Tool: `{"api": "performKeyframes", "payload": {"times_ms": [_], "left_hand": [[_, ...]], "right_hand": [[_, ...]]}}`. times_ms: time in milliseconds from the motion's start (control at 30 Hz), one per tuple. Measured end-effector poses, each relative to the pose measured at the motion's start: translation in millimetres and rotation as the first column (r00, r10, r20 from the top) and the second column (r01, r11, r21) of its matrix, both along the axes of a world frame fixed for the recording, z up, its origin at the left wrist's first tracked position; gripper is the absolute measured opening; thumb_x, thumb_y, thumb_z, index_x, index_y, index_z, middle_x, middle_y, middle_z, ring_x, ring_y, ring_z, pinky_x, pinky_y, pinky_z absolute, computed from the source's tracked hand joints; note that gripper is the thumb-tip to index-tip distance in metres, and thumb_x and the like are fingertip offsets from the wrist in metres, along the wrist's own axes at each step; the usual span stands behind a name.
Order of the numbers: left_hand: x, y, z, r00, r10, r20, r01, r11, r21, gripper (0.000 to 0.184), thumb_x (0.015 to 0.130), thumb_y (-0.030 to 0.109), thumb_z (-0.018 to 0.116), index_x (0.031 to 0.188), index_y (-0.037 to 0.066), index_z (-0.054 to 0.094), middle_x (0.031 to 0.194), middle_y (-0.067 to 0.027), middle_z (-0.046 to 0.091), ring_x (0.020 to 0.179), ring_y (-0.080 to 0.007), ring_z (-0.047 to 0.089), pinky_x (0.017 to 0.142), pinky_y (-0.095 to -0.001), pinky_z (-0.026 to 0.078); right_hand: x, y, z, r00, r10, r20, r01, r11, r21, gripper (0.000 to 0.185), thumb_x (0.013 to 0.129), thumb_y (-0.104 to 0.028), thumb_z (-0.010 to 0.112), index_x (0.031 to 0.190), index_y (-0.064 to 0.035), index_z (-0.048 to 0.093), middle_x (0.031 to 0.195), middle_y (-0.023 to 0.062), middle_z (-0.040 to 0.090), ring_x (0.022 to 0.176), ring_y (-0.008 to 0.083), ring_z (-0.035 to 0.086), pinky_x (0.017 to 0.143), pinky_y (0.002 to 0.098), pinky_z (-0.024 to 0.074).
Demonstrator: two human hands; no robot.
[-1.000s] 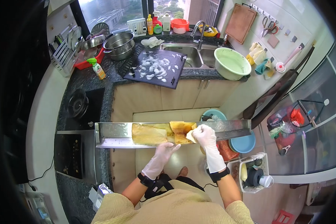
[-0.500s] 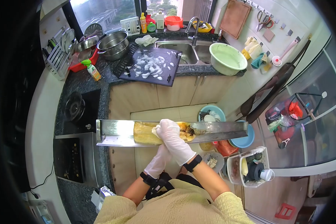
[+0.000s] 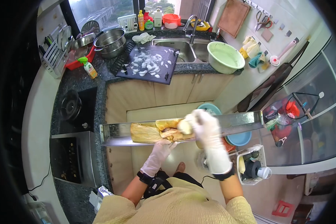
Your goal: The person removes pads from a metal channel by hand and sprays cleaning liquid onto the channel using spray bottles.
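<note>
A long metal trough [image 3: 235, 124] lies across the view above the floor. Stained yellow-brown cloth or paper [image 3: 145, 133] lines its left half, with a crumpled darker part near the middle. My left hand [image 3: 161, 153], in a white glove, grips the trough's near edge beside the crumpled part. Over the trough, my gloved right hand [image 3: 206, 128] is smeared by motion and closed on a pale wad [image 3: 185, 126], which is just right of the crumpled part.
A black panel [image 3: 147, 65] with white foam lies on the counter before the sink [image 3: 181, 50]. A green basin [image 3: 225, 58] stands right of it. Below the trough are a blue basin [image 3: 239, 138] and a white basket [image 3: 264, 158]; a hob [image 3: 78, 112] is at left.
My right hand has moved from over my left hand to the right along the trough, carrying the wad. The trough's right end has tilted up, and the view has shifted slightly.
</note>
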State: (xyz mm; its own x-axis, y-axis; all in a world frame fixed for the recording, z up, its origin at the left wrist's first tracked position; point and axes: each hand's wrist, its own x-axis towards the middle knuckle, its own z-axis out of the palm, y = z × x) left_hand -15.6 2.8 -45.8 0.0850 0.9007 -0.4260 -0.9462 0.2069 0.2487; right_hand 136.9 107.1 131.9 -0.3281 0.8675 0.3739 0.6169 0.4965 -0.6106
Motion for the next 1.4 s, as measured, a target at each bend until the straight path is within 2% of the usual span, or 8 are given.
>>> {"api": "performKeyframes", "payload": {"times_ms": [233, 433, 533, 667, 733, 867, 1000, 1400], "left_hand": [[5, 7, 47, 0.989, 0.083, -0.121, -0.103, 0.98, -0.173, 0.013, 0.079, -0.006, 0.052, 0.071, 0.004, 0.05, 0.067, -0.0024, 0.048, 0.069, -0.0161, 0.052, 0.097, -0.0475, 0.045], [4, 7, 42, 0.998, 0.035, -0.058, -0.042, 0.991, -0.126, 0.008, 0.078, -0.008, 0.051, 0.082, -0.001, 0.055, 0.082, -0.0063, 0.058, 0.085, -0.0177, 0.058, 0.095, -0.0503, 0.046], [13, -6, 63, 0.378, 0.006, -0.926, 0.187, 0.979, 0.083, 0.019, 0.082, 0.016, 0.068, 0.074, 0.0, 0.061, 0.069, -0.0034, 0.059, 0.067, -0.0148, 0.054, 0.07, -0.0296, 0.049], [14, 0, 26, 0.61, 0.037, -0.791, 0.152, 0.975, 0.163, 0.027, 0.081, 0.023, 0.072, 0.068, 0.001, 0.062, 0.06, -0.0026, 0.057, 0.059, -0.0127, 0.049, 0.061, -0.0268, 0.045], [10, -3, 57, 0.238, -0.141, -0.961, 0.288, 0.955, -0.069, 0.024, 0.081, 0.02, 0.072, 0.069, 0.001, 0.063, 0.06, -0.0037, 0.057, 0.06, -0.0121, 0.049, 0.061, -0.0267, 0.045], [18, 4, 54, 0.997, -0.02, -0.073, 0.011, 0.993, -0.117, 0.015, 0.083, 0.014, 0.066, 0.084, -0.001, 0.064, 0.075, -0.0069, 0.062, 0.072, -0.0175, 0.057, 0.071, -0.0301, 0.049], [15, 2, 33, 0.991, -0.097, -0.095, 0.099, 0.995, 0.013, 0.028, 0.081, -0.007, 0.043, 0.109, -0.009, 0.046, 0.116, -0.0154, 0.05, 0.105, -0.0276, 0.055, 0.094, -0.0393, 0.05], [10, 1, 21, 0.989, -0.139, -0.045, 0.136, 0.989, -0.061, 0.034, 0.077, -0.007, 0.043, 0.111, -0.007, 0.045, 0.111, -0.0153, 0.052, 0.1, -0.0257, 0.057, 0.093, -0.0429, 0.05]], "right_hand": [[107, 13, -25, 0.927, -0.25, -0.28, 0.075, 0.855, -0.512, 0.007, 0.08, -0.009, 0.062, 0.08, -0.003, 0.06, 0.071, 0.0095, 0.064, 0.065, 0.0177, 0.061, 0.064, 0.0293, 0.0488], [113, 22, -61, 0.939, -0.261, -0.226, 0.161, 0.91, -0.381, 0.005, 0.081, 0.001, 0.055, 0.082, -0.0031, 0.058, 0.072, 0.003, 0.062, 0.07, 0.0099, 0.057, 0.068, 0.028, 0.0474], [102, 22, -64, 0.929, -0.239, -0.283, 0.122, 0.918, -0.376, 0.009, 0.081, 0.002, 0.053, 0.087, -0.0028, 0.057, 0.074, 0.0027, 0.061, 0.07, 0.0092, 0.055, 0.069, 0.0266, 0.0466], [59, 18, -44, 0.965, -0.056, -0.257, -0.011, 0.968, -0.251, 0.012, 0.081, 0.003, 0.051, 0.089, -0.0035, 0.056, 0.075, 0.006, 0.061, 0.069, 0.0146, 0.058, 0.069, 0.0279, 0.0472], [26, 16, -16, 0.98, 0.119, -0.16, -0.142, 0.98, -0.142, 0.017, 0.08, 0.007, 0.048, 0.09, -0.0038, 0.056, 0.076, 0.0075, 0.06, 0.07, 0.018, 0.059, 0.068, 0.0289, 0.0471], [-49, 21, 26, 0.751, 0.636, 0.177, -0.655, 0.751, 0.083, 0.015, 0.078, -0.011, 0.058, 0.093, -0.0095, 0.06, 0.082, 0.0115, 0.064, 0.082, 0.0294, 0.061, 0.069, 0.0393, 0.0481], [-127, 18, 28, 0.544, 0.685, 0.484, -0.813, 0.574, 0.102, 0.01, 0.077, -0.015, 0.059, 0.085, -0.0093, 0.061, 0.077, 0.0091, 0.063, 0.077, 0.0264, 0.062, 0.067, 0.0362, 0.0476], [-195, 11, -17, 0.276, 0.629, 0.727, -0.933, 0.357, 0.046, 0.011, 0.073, -0.016, 0.058, 0.083, -0.0126, 0.056, 0.073, 0.0019, 0.057, 0.072, 0.0199, 0.06, 0.061, 0.0328, 0.0461]]}}
